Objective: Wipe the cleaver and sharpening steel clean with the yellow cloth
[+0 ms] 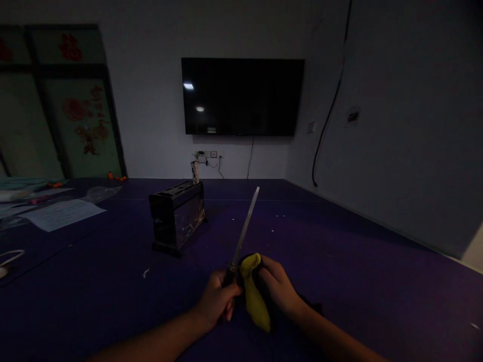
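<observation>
My left hand (219, 299) is closed around the dark handle of a long, thin, blade-like metal rod (245, 230). The rod slants up and to the right, and its tip looks pale. Right beside it, my right hand (279, 284) grips the edge of a black cloth with a yellow side (256, 304). The cloth hangs in a fold between the two hands, next to the rod's handle. Some of its black part is hidden behind my right hand. What the cloth is exactly, I cannot tell in the dim light.
A black box-shaped stand (164, 221) on feet is ahead to the left on the purple surface (124, 286). A speckled upright piece (195, 172) shows at its back. Papers (64, 213) and plastic lie at far left. A television (243, 95) hangs on the wall.
</observation>
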Available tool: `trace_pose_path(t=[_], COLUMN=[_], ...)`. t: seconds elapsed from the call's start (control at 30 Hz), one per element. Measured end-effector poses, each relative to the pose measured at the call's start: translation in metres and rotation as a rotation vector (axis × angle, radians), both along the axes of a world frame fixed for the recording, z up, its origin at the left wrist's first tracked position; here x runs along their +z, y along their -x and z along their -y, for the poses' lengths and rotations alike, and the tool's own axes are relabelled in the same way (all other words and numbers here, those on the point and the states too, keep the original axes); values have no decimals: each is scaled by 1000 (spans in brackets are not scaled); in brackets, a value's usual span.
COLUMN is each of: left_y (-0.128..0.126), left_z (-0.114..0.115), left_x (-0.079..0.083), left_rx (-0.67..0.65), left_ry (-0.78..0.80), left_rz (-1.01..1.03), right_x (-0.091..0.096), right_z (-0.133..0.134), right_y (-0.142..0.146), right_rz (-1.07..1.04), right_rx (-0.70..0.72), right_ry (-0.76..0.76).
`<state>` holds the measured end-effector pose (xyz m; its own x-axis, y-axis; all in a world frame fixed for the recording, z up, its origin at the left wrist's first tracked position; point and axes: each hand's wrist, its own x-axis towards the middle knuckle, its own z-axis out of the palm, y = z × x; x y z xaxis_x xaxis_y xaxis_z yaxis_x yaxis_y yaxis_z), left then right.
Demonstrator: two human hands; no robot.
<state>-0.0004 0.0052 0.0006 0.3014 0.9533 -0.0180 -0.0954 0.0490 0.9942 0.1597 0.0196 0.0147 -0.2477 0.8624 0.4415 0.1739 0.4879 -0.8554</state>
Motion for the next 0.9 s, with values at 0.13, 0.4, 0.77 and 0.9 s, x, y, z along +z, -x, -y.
trace_pose_path(t=[0.13, 0.4, 0.77, 0.9], left_y=[0, 0, 70, 135], left_z=[-2, 4, -20, -19], left_x=[-3, 0, 104, 176], left_rx=[16, 111, 691, 984], left_ry=[-5, -38, -519, -616], left_rz=[36, 12, -498, -1352], right_x=[0, 1, 1, -1], right_z=[-2, 2, 1, 0], right_y=[-1, 0, -6, -7], right_rz=[-50, 33, 118, 181], right_rx=[0, 11, -23, -36], right_ry=[50, 10, -104, -173])
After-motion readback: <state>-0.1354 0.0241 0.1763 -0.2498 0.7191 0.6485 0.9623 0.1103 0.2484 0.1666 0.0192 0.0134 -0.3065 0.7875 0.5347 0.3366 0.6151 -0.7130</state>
